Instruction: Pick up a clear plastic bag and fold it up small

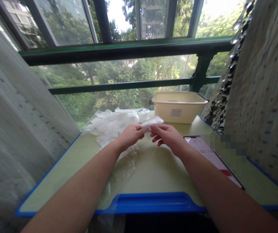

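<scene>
Fingers (141,128) half-hiding clear plastic bag (152,122)

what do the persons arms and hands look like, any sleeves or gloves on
Both forearms are bare right up to the bottom edge of the picture, with no sleeves in view. The left hand and the right hand are bare too: no gloves, and no watch, bracelet or ring that shows. The fingers look slim, with short nails as far as can be told at this size. No marks or bandages are visible.
</scene>
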A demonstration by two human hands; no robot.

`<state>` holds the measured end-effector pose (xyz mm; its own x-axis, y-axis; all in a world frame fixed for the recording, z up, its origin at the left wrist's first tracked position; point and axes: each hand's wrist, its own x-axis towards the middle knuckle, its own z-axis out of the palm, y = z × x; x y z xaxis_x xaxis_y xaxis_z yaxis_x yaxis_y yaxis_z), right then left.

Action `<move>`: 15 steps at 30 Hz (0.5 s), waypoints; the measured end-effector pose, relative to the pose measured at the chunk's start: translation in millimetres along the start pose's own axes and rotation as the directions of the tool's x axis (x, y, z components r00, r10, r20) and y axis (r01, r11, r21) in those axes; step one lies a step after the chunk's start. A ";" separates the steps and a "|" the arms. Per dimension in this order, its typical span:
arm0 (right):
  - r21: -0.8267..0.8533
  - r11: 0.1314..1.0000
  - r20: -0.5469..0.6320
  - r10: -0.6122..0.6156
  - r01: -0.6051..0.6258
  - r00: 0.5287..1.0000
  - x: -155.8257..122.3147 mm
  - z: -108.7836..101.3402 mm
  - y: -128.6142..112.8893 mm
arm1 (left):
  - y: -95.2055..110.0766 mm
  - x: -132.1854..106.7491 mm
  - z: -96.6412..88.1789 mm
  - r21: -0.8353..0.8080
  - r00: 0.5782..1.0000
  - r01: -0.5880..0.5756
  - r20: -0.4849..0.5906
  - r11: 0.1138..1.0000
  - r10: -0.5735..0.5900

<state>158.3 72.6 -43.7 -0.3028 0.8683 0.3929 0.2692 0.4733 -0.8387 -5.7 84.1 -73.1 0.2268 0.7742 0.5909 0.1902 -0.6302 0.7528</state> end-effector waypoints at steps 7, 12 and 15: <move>0.022 0.997 -0.060 0.077 -0.076 0.995 0.0 0.9 -2.9 | 0.5 -4.5 -2.7 -0.137 0.977 0.117 0.194 0.984 -0.089; 0.096 0.995 -0.112 0.038 -0.028 0.993 -1.1 -2.1 -3.2 | 4.4 -6.4 -4.4 -0.144 0.966 0.167 0.222 0.975 -0.133; 0.152 0.988 -0.054 -0.028 0.036 0.998 -0.9 -3.7 -2.6 | 8.3 -8.4 -4.1 -0.134 0.942 0.210 0.294 0.968 -0.164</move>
<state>161.3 71.0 -40.5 -0.2601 0.8616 0.4359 0.1160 0.4760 -0.8718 -9.9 72.7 -70.6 0.4628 0.8153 0.3481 0.1034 -0.4396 0.8922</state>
